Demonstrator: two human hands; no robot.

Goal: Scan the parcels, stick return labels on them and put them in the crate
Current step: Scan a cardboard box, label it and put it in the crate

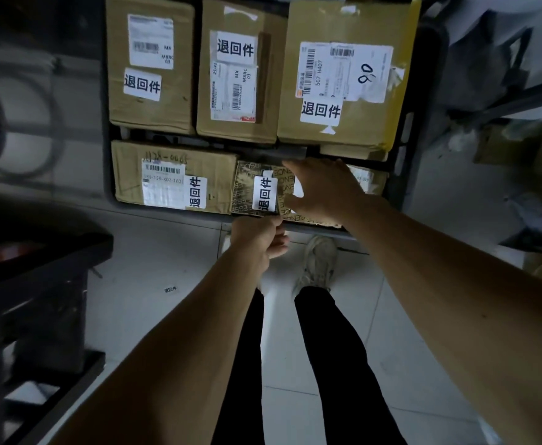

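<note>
Head view, dim light. The dark crate (406,149) stands on the tiled floor (154,252), packed with cardboard parcels in two rows. Far row: three brown boxes, each bearing a white return label (142,84). Near row: a brown box (170,178) at the crate's near-left corner, labelled; beside it a patterned parcel (247,187) at the near edge. The left hand (258,237) pinches the near end of the return label (265,194) lying on the patterned parcel. The right hand (322,189), fingers spread and relaxed, rests flat on the same parcel. One shoe (317,261) stands just beside the crate's near edge.
</note>
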